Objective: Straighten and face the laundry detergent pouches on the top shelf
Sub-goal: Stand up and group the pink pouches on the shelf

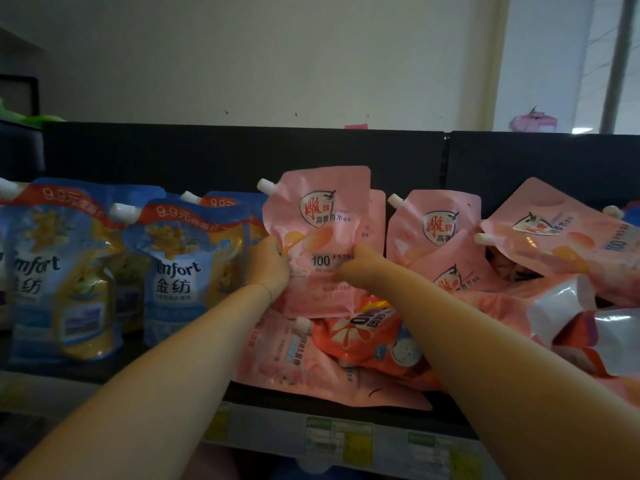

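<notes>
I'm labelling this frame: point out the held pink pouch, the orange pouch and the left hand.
held pink pouch (322,216), head view, logo
orange pouch (367,339), head view, front panel
left hand (267,268), head view, back

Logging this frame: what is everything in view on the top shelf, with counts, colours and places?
held pouch: one, pink, upright at mid-shelf
other pink pouches: at least four, pink, standing, tilted or lying right of and below it
blue pouches: at least three, blue and yellow, standing on the left
orange pouch: one, orange-red, lying below the held pouch
silver-backed pouches: count unclear, silver and red, lying far right
price tags: several, green and yellow, on the shelf edge
back panel: two sections, black, behind the pouches
left hand: one, bare, grips the held pouch's left edge
right hand: one, bare, grips its right edge
</notes>
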### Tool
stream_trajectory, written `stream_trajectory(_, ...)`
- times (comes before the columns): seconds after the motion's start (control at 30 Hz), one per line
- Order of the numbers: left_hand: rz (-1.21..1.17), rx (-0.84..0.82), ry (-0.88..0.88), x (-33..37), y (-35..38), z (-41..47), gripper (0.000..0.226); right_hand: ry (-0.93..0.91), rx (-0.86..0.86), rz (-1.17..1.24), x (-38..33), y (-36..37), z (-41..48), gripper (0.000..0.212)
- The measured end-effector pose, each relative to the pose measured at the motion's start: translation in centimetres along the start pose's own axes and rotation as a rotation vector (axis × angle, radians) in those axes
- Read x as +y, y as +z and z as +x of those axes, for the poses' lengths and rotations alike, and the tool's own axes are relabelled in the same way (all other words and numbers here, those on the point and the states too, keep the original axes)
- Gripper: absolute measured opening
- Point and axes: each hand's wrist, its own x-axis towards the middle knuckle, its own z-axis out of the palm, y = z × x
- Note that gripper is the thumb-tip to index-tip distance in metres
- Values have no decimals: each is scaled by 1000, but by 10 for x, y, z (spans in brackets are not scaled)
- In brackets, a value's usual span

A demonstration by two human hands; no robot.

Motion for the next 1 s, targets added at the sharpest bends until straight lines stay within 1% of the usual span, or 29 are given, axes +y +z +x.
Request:
stream_trajectory(0.07, 28, 39, -28, 7, 0, 0, 16, 1, -21, -93, 3, -2, 3, 32)
stream_trajectory(0.1, 41, 67, -41, 10, 1, 1, 14, 3, -44, -141, 5, -2, 2, 31)
stream_trajectory(0.13, 47, 92, -53, 13, 1, 1, 15, 1, -72, -190, 7, -3, 1, 33)
stream_trajectory(0.2, 39, 109, -77, 13, 0, 2, 15, 2, -122, -260, 8, -4, -7, 45)
stream_trajectory(0.27, 9, 87, -72, 8, -1, 3, 14, 10, -152, -347, 9, -4, -13, 53)
stream_trajectory(0.33, 10, 38, -32, 4, -6, 1, 20, -1, -166, -452, 7, -6, -19, 53)
stream_trajectory(0.43, 9, -34, -18, 5, -13, -5, 20, -14, -175, -578, 4, -6, -21, 49)
stream_trajectory(0.5, 8, -60, -21, 6, -16, -12, 29, -17, -134, -669, 4, -10, -25, 42)
stream_trajectory(0.53, 28, -73, 3, 7, -17, -17, 29, -20, -113, -723, 3, -13, -29, 39)
stream_trajectory(0.63, 125, -119, 89, 5, -14, -27, 19, -41, -122, -771, 0, -21, -40, 47)
stream_trajectory(0.73, 124, -153, 127, 7, -18, -35, 8, -101, -182, -731, -5, -19, -51, 49)
stream_trajectory(0.8, 140, -218, 168, 9, -21, -40, 6, -152, -224, -721, -9, -12, -59, 47)
stream_trajectory(0.87, 191, -330, 206, 11, -25, -47, 8, -184, -277, -746, -12, -3, -67, 48)
stream_trajectory(1.0, 264, -538, 302, 11, -32, -68, 15, -196, -369, -905, -9, 14, -78, 50)
